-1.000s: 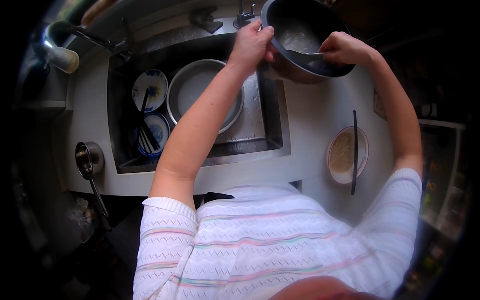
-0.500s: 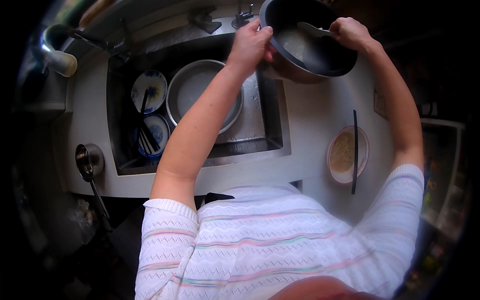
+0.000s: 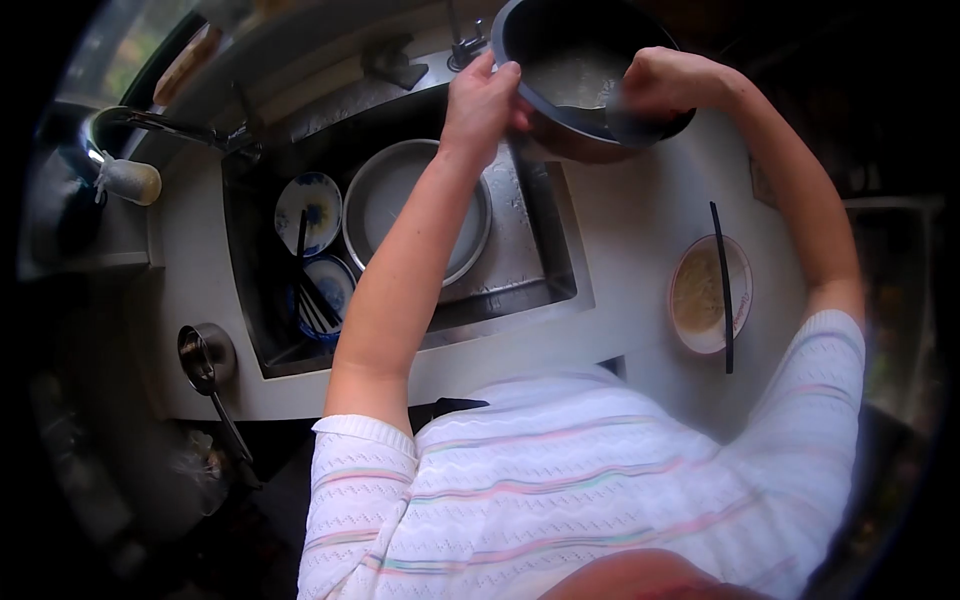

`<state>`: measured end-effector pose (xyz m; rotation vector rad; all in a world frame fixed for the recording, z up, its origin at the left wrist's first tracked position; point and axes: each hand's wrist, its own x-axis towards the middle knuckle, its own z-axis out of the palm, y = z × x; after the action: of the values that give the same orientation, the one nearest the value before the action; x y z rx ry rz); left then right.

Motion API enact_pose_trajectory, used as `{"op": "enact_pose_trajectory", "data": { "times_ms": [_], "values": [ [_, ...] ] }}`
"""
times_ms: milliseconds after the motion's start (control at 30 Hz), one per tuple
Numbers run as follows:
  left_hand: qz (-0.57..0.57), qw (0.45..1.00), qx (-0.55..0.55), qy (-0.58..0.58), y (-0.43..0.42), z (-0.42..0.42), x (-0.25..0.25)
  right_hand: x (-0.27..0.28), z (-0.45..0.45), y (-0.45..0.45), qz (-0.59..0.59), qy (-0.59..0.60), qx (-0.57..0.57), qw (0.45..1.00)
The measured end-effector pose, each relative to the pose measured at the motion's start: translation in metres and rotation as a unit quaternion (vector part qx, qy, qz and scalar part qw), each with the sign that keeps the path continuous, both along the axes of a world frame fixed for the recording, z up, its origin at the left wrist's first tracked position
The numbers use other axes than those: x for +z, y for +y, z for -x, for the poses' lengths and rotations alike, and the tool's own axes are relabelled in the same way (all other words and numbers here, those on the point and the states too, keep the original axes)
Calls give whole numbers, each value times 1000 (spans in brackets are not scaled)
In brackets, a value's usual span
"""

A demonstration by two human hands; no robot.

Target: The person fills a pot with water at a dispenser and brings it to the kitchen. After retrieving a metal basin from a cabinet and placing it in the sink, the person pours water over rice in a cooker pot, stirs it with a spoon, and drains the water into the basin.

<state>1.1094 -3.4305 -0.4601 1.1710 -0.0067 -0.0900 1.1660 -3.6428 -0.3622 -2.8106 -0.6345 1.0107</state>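
Observation:
A dark-lined cooking pot [image 3: 585, 145] is held tilted over the counter, right of the sink, with pale food, possibly rice or porridge, inside. My left hand [image 3: 482, 108] is closed on its left rim, thumb over the edge. My right hand [image 3: 660, 82] is at the pot's mouth, closed round a spoon [image 3: 580, 112]; the hand's lower part and the spoon are smeared by motion. Nearer me on the counter stands a white bowl [image 3: 706, 346] with a red rim, holding pale cloudy food. Dark chopsticks [image 3: 724, 270] lie across it.
The sink [image 3: 510, 295] to the left holds a large round metal basin [image 3: 350, 215], a flowered plate [image 3: 310, 190], another blue-edged dish [image 3: 335, 275] and several dark chopsticks. A metal saucepan [image 3: 218, 345] sits at the counter's left. The faucet [image 3: 130, 182] hangs at far left.
My right hand has moved down and left, bringing the spoon lower inside the pot, toward the near wall. The pot has shifted slightly left in view. My left hand keeps its hold.

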Motion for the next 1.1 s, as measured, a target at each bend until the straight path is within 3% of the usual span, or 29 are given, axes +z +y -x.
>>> {"op": "enact_pose_trajectory", "data": {
  "times_ms": [133,267,400,433,533,667,867,1000,1100],
  "values": [
    [-7,1000,1,3,-1,0,2,-23,-20,-6,-16,-111,27,993],
    [-9,1000,-1,3,-1,0,4,-19,-25,-6,74,-223,10,972],
    [1,1000,-6,-3,0,0,2,-11,-33,-14,14,-236,-45,970],
    [3,1000,-7,-6,0,-1,0,-16,-36,-18,10,-296,-14,955],
    [3,1000,-9,-7,-1,0,1,-20,-30,-13,80,-262,4,962],
    [1,1000,-20,-7,2,-1,-1,-23,-18,-12,-2,-159,57,986],
    [2,1000,-11,-1,0,1,2,-8,1,-4,-34,-14,32,999],
    [4,1000,-15,-6,1,0,-1,4,7,-2,-79,6,-22,997],
    [5,1000,-12,-5,1,-1,-1,-20,-5,-5,-54,-29,17,998]
  ]
}}
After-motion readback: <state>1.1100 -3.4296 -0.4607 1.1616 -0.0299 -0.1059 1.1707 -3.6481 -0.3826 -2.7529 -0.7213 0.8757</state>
